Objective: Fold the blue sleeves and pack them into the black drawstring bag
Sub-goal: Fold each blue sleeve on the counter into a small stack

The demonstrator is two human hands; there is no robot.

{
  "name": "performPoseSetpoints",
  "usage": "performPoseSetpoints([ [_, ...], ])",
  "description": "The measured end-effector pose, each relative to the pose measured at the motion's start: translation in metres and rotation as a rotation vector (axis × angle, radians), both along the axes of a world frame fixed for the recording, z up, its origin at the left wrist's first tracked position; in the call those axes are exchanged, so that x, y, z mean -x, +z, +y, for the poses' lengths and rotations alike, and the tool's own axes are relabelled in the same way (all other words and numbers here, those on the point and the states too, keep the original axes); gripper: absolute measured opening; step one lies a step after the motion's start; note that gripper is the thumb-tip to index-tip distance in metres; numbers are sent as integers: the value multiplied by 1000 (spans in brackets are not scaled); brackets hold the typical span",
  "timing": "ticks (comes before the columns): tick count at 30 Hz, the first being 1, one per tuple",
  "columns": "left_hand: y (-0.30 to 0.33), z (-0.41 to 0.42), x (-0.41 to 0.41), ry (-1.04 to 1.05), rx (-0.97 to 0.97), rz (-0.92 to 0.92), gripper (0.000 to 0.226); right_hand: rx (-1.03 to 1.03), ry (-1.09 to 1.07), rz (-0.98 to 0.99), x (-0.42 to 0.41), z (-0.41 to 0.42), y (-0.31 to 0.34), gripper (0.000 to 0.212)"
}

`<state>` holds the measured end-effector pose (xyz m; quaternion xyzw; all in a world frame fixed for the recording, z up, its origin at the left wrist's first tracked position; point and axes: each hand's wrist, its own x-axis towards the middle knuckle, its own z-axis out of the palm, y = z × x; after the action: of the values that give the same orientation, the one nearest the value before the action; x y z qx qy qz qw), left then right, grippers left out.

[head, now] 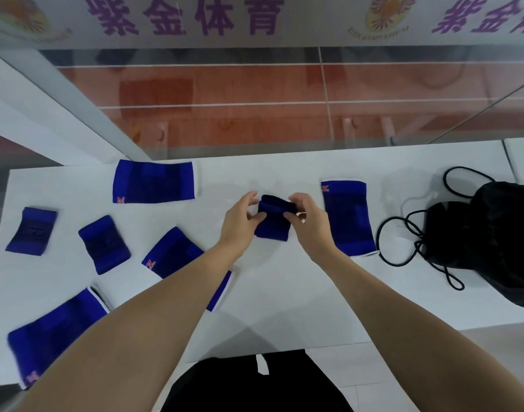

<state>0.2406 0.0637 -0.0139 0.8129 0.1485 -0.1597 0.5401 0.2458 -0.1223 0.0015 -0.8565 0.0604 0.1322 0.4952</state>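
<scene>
Both hands meet over the white worktop (272, 292): left hand (240, 221) and right hand (309, 224) pinch a folded blue sleeve (274, 221), well left of the black drawstring bag (492, 233).

Bright, even light; wide-angle bending at edges; slightly soft focus.

A flat white table (284, 298) carries six blue knitted fabric sleeves (153, 182) spread left to centre-right and a crumpled black drawstring bag (492, 233) far right.
</scene>
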Motion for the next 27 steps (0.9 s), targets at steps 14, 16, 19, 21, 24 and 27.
performPoseSetpoints([
  [14,-33,12,76,-381,-277,-134,24,217,458,-248,66,-28,-41,25],
  [16,-31,7,77,-334,-261,-92,25,176,391,-126,64,-27,-43,26],
  [19,-28,0,68,-211,-224,-61,22,121,274,-31,52,-23,-42,26],
  [21,-24,-5,62,-99,-174,-21,19,119,216,-13,43,-18,-41,24],
  [24,-22,-13,54,1,-169,68,17,163,154,47,30,-12,-44,21],
  [27,-24,-19,47,32,-225,129,17,182,132,83,21,-8,-50,19],
])
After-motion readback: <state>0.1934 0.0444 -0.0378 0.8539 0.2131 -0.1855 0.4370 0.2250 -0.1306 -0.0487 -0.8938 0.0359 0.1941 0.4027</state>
